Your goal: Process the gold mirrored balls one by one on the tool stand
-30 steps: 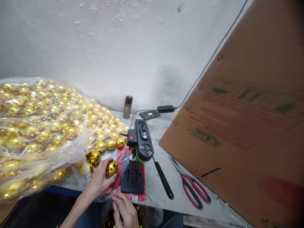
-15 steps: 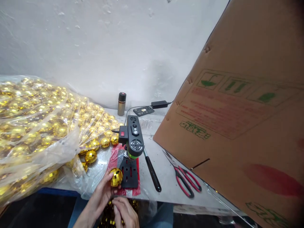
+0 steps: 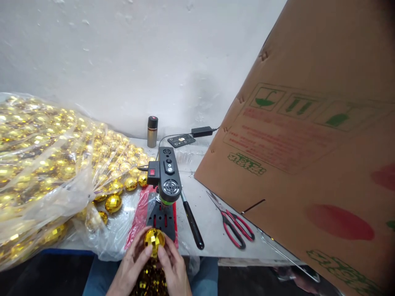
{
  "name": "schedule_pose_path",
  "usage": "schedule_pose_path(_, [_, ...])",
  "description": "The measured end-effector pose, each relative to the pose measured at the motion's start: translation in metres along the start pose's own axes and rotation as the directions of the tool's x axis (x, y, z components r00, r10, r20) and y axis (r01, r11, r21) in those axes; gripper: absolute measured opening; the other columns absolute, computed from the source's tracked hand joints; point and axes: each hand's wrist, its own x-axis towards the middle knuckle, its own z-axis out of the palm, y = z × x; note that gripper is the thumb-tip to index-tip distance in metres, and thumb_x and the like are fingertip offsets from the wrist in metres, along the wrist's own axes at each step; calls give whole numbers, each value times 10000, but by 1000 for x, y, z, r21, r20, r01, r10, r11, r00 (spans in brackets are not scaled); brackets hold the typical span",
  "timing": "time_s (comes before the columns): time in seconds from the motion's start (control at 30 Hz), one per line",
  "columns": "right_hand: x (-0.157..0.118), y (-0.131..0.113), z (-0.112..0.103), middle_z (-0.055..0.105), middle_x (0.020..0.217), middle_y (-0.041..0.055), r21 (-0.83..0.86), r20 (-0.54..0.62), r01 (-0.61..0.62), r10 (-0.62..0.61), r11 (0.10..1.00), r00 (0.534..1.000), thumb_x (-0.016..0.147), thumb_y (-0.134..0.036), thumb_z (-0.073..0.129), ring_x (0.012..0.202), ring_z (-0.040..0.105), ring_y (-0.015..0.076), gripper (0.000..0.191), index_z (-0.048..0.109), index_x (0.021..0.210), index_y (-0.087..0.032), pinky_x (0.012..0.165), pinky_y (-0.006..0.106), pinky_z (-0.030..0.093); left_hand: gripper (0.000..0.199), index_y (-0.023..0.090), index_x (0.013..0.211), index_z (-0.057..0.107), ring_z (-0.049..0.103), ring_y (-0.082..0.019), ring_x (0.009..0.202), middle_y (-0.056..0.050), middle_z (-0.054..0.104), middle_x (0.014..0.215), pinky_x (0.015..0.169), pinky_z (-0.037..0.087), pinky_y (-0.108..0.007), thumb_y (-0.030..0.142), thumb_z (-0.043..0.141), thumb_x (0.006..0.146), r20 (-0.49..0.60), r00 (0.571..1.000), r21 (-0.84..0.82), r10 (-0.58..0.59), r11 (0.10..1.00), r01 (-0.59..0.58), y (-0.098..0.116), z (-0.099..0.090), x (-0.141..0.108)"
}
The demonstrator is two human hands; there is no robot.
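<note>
Between my two hands a shiny gold mirrored ball [image 3: 154,241] is held just in front of the black drill stand's base. My left hand [image 3: 132,263] grips its left side, thumb on the near face. From the right, the fingers and thumb of my right hand [image 3: 174,263] press on the same ball. Glittering gold pieces [image 3: 149,281] lie below, between my wrists. The small black bench machine [image 3: 169,172], with a red switch, stands beyond the ball on red plastic [image 3: 135,224].
A clear bag of gold balls [image 3: 46,164] covers the left side. Right of the machine lie a black-handled lever [image 3: 194,224] and red-black scissors [image 3: 236,228]. A large cardboard box [image 3: 293,135] leans on the right. A bottle [image 3: 152,131], phone [image 3: 181,140] and adapter [image 3: 201,131] sit behind.
My right hand has come up from the glittering pieces to the ball. The ball has moved slightly down and right, now between both hands. The whole view has shifted a little.
</note>
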Motion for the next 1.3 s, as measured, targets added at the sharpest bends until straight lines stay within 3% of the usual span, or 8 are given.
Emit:
schedule_pose_path(0.17, [21, -10, -28, 799, 1390, 113, -111, 134, -56, 71, 992, 988, 1041, -700, 629, 1282, 802, 286, 591, 799, 1404, -266, 1050, 344, 658, 781, 232, 1341, 734, 741, -395, 1339, -155, 807, 1372, 1146, 619, -513, 694, 936, 744, -31, 1000, -82, 0, 997, -3, 18, 1, 16])
schedule_pose_path(0.3, [24, -6, -30, 854, 1256, 115, -136, 77, -41, 52, 990, 996, 1064, -700, 581, 1061, 872, 257, 565, 841, 1332, -276, 956, 313, 688, 824, 203, 1353, 714, 769, -379, 1276, -149, 820, 1329, 1115, 626, -502, 699, 921, 728, -196, 981, -99, -17, 995, -3, 19, 6, 44])
schedule_pose_path(0.43, [13, 6, -23, 886, 1092, 114, -186, -32, 25, -32, 982, 999, 1055, -712, 588, 924, 876, 243, 551, 901, 1154, -269, 866, 273, 692, 724, 220, 1322, 696, 778, -346, 1227, -125, 816, 1291, 1109, 603, -491, 712, 829, 806, -307, 932, 136, 191, 978, -156, 7, 11, 71])
schedule_pose_path(0.63, [-12, 27, -16, 852, 843, 89, -213, -172, 47, -85, 976, 981, 1043, -783, 535, 671, 803, 211, 643, 904, 1029, -256, 679, 255, 653, 511, 234, 1281, 728, 772, -369, 1124, -124, 827, 1231, 1058, 582, -577, 546, 780, 879, -188, 845, 575, 500, 754, -317, -6, 13, 83])
schedule_pose_path(0.97, [-3, 4, -51, 864, 1029, 88, -342, -159, 147, -212, 928, 964, 1125, -602, 527, 900, 834, 210, 486, 868, 1118, -256, 827, 246, 669, 441, 242, 1315, 723, 760, -347, 1106, -107, 826, 1250, 1010, 574, -512, 340, 774, 889, 90, 820, 693, 565, 556, -459, -2, 15, 89])
schedule_pose_path(1.07, [16, -25, -66, 829, 1216, 125, -456, -212, 286, -415, 843, 885, 1132, -406, 584, 1021, 824, 214, 328, 783, 1328, -234, 882, 285, 683, 457, 239, 1321, 717, 745, -352, 1139, -102, 817, 1233, 1032, 553, -526, 317, 767, 873, 136, 823, 683, 552, 549, -481, -4, 16, 94])
schedule_pose_path(1.13, [32, -51, -71, 766, 1358, 167, -539, -124, 497, -648, 680, 752, 1095, -298, 649, 1011, 811, 208, 414, 664, 1501, -220, 829, 304, 694, 457, 238, 1317, 714, 735, -353, 1129, -96, 810, 1196, 1037, 544, -537, 325, 764, 871, 141, 833, 691, 535, 549, -470, -4, 17, 98])
schedule_pose_path(1.3, [65, -121, -61, 786, 1203, 162, -505, 64, 719, -810, 478, 583, 1124, -472, 603, 940, 799, 234, 455, 636, 1491, -205, 762, 363, 694, 490, 221, 1307, 700, 705, -371, 1132, -104, 781, 1171, 1058, 528, -563, 347, 786, 840, 187, 867, 700, 462, 557, -448, 1, 17, 99])
